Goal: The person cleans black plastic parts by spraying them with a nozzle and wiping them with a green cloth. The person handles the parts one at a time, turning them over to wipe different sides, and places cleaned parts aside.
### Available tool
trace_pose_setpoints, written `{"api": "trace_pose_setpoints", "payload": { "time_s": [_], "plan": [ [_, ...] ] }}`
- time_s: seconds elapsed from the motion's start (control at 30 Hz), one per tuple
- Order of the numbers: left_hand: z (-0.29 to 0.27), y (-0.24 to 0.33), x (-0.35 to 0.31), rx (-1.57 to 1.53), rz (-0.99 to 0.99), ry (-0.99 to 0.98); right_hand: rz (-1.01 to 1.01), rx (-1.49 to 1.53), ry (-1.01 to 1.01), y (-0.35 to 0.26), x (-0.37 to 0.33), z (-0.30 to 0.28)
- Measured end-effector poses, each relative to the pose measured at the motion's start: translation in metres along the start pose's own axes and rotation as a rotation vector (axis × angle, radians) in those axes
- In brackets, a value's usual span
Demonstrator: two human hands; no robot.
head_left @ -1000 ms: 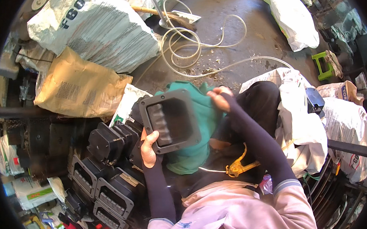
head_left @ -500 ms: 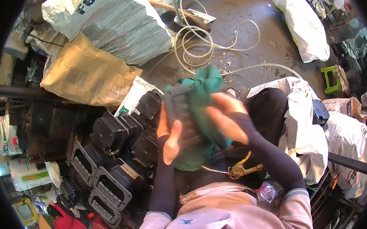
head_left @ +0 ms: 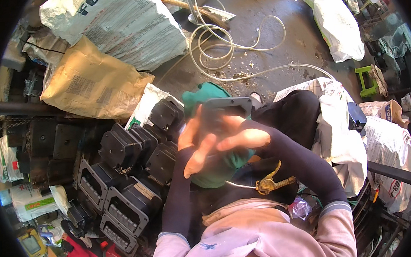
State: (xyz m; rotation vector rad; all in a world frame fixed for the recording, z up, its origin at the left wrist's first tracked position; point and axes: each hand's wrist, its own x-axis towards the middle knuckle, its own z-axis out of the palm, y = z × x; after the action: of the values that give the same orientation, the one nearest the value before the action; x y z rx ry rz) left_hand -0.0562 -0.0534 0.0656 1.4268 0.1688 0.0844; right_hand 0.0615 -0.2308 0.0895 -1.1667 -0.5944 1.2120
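your left hand [head_left: 194,141] and right hand [head_left: 241,138], fingers spread and blurred, press a black casing [head_left: 225,109] wrapped in green cloth [head_left: 217,163]; more casings [head_left: 124,180] at nine o'clock.

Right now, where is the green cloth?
In the head view's middle, the green cloth sits on the person's lap, behind the dark housing both hands hold.

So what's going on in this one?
A seated person holds a black rectangular housing up over their lap with a green cloth under it. The left hand grips its left side; the right hand lies across its front, blurred by motion. More black housings are stacked on the person's left, and a brass fitting rests on the lap. A coiled white hose lies on the floor.
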Motion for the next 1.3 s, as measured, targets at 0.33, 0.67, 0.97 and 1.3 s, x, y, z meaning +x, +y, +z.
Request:
{"api": "trace_pose_setpoints", "payload": {
  "time_s": [0.33,0.67,0.97,1.3],
  "plan": [
    [0.015,0.007,0.001,0.103,0.0,0.049,0.301,-0.846,0.001,0.002,-0.022,0.01],
    [0.016,0.043,0.015,0.021,0.037,0.206,-0.46,-1.652,0.29,0.01,-0.058,0.003],
    [-0.032,0.086,0.023,0.386,-0.049,0.245,-0.12,-0.419,0.528,-0.029,-0.069,-0.021],
    [-0.008,0.084,0.017,0.729,-0.024,0.156,-0.197,-1.507,0.36,0.033,0.046,0.036]
  ]
}}
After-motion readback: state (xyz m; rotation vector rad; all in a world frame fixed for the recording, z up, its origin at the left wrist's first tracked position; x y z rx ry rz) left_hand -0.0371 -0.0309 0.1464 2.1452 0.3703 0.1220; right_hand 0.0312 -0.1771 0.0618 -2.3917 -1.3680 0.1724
